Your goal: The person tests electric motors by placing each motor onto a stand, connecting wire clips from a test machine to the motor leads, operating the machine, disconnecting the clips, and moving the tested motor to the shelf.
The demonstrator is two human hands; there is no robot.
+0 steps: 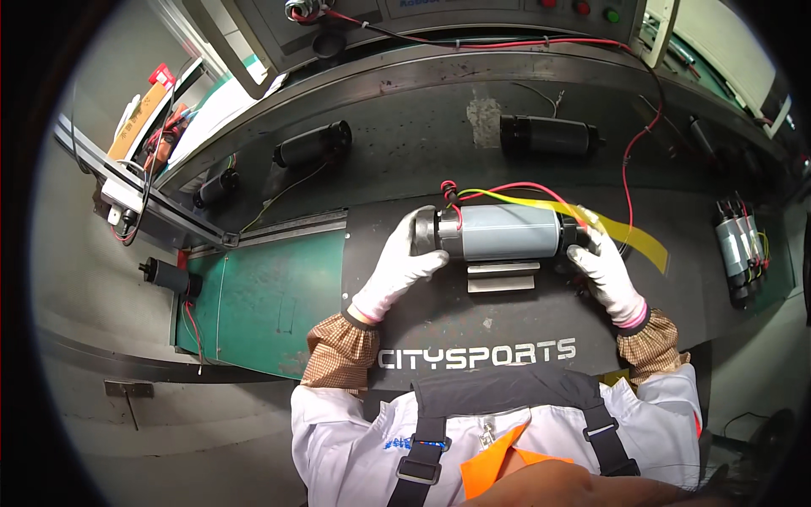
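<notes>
A grey cylindrical electric motor [511,234] with black end caps lies sideways in front of me, over a small metal rest [503,278]. My left hand [404,269], in a white glove, wraps round the black cap at its left end. At the other end, my right hand [610,272], also gloved, has its thumb and fingers closed about the cap; some fingers are hidden behind it. A red wire [524,187] arches above the motor from near its left end. Behind the right hand runs a yellow strip [638,240].
Black motors [549,136] [312,144] lie on the dark belt beyond. Several grey motors [741,253] stand together at the far right, another black motor [167,275] at the left. A control panel [473,19] with buttons spans the back. A red cable [627,160] hangs from it.
</notes>
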